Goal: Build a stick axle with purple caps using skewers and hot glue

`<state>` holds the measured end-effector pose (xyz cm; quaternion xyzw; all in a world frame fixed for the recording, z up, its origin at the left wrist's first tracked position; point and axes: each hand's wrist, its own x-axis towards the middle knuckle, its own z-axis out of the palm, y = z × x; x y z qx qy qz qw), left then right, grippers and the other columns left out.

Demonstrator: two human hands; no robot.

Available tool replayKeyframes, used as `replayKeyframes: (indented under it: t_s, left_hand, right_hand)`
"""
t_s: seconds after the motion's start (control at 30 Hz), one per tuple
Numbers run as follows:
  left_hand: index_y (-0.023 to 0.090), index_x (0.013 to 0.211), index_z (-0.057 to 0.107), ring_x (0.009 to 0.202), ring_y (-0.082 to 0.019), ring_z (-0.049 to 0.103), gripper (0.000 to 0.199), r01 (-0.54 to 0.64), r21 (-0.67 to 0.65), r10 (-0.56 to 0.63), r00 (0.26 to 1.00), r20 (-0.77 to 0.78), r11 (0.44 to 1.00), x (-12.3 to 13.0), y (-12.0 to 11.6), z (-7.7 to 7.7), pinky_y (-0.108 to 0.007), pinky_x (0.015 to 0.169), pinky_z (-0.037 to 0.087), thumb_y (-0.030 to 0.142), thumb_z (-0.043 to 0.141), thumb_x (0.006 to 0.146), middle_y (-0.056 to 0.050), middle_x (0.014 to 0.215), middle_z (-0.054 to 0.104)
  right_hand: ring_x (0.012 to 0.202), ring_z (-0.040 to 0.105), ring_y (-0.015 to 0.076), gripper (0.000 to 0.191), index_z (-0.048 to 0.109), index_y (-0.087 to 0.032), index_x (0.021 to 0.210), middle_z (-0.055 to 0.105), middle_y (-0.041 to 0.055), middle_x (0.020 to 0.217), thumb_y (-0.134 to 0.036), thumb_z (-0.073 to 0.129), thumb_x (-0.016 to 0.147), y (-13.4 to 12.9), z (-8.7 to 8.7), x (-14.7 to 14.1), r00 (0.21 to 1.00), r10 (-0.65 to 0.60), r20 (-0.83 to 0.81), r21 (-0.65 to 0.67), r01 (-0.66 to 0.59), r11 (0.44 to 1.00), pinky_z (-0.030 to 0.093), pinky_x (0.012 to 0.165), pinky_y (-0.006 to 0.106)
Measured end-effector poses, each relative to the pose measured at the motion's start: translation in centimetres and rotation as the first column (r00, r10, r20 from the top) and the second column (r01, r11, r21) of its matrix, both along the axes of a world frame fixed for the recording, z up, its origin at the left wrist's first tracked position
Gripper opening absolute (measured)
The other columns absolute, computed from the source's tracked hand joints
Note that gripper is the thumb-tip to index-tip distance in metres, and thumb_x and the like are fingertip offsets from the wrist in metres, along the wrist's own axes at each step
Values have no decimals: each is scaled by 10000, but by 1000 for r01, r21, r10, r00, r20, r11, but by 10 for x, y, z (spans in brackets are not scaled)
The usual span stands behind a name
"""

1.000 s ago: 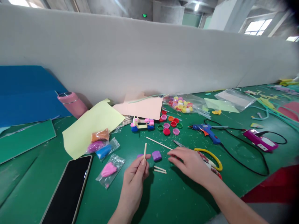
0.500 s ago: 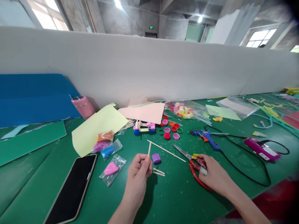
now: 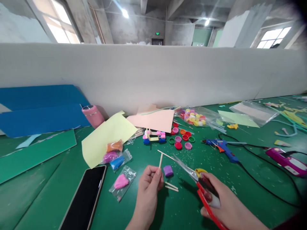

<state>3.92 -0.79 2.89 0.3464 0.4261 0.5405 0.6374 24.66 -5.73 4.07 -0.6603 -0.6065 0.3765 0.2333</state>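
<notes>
My left hand (image 3: 149, 188) pinches a thin wooden stick (image 3: 161, 160) upright between thumb and fingers. My right hand (image 3: 222, 198) is wrapped around the red handles of a pair of scissors (image 3: 189, 170), lifted above the table with the blades pointing toward the upper left. A purple block (image 3: 168, 171) lies just right of my left hand, with two short stick pieces (image 3: 171, 186) below it. Behind the held stick a longer stick (image 3: 166, 154) rests on the table, partly covered by the blades. Farther back stands a small pink and blue model (image 3: 154, 137) with wooden strips.
Coloured rings and caps (image 3: 178, 145) lie behind the block. To the right are a blue glue gun (image 3: 222, 147) with a black cord and a magenta device (image 3: 285, 161). Bagged clay (image 3: 121, 182), a phone (image 3: 83, 198) and a pink cup (image 3: 93, 116) are on the left.
My right hand has raised the scissors off the table and brought them nearer my left hand. The left hand keeps its stick. The whole view has shifted slightly.
</notes>
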Motion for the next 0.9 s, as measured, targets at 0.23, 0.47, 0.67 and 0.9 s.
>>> replayKeyframes:
  t_s: [0.23, 0.47, 0.67, 0.9]
  left_hand:
    - [164, 725, 570, 555, -89, 441, 163, -47, 63, 52, 994, -94, 997, -11, -5, -12, -184, 530, 350, 315, 612, 768, 32, 580, 499]
    - [179, 737, 621, 581, -128, 493, 163, -19, 123, 45, 976, -213, 992, -11, -9, -7, -214, 545, 402, 339, 647, 718, -1, 659, 565]
    - [187, 712, 634, 546, -139, 492, 138, 7, 151, 35, 961, -273, 989, -9, -9, -4, -219, 507, 397, 324, 654, 701, -8, 612, 560]
    - [193, 707, 644, 554, -148, 495, 75, 44, 183, 17, 947, -320, 982, -8, -10, -7, -228, 513, 398, 262, 621, 725, -17, 615, 567]
  right_hand:
    - [1043, 521, 263, 776, 332, -204, 1222, 505, 108, 1190, -150, 633, 509, -1, -2, -18, 981, 170, 91, -19, -169, 985, 437, 862, 326]
    - [1056, 502, 276, 733, 416, -171, 1156, 513, 117, 1165, -259, 716, 493, 8, 1, -25, 966, 227, 126, -38, -224, 974, 416, 881, 349]
    - [1099, 485, 313, 817, 446, -180, 1188, 507, 125, 1213, -344, 750, 448, 5, -11, -20, 962, 214, 168, -52, -208, 977, 411, 900, 395]
    - [1108, 481, 293, 833, 413, -178, 1221, 499, 126, 1226, -300, 743, 466, 5, -8, -20, 975, 180, 131, -138, -162, 977, 397, 926, 387]
